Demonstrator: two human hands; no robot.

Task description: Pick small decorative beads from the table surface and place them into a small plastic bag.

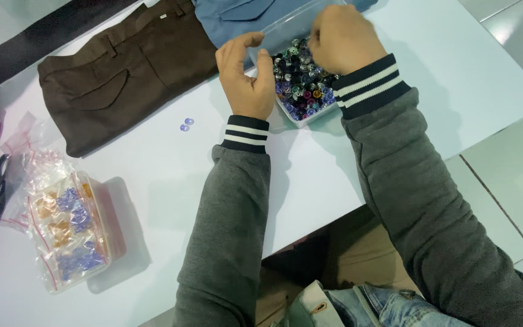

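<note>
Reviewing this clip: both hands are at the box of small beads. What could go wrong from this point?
1. The right hand digs into the full bead box; beads could spill over its rim onto the table.
2. The left hand rests at the box's edge and might tip it.
3. Two loose beads lie unprotected on the table and might roll away.

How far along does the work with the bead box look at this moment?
Done: two small blue beads lie loose on the table. In hand: right hand is in the bead box, left hand at its edge. Left: the box looks full.
</note>
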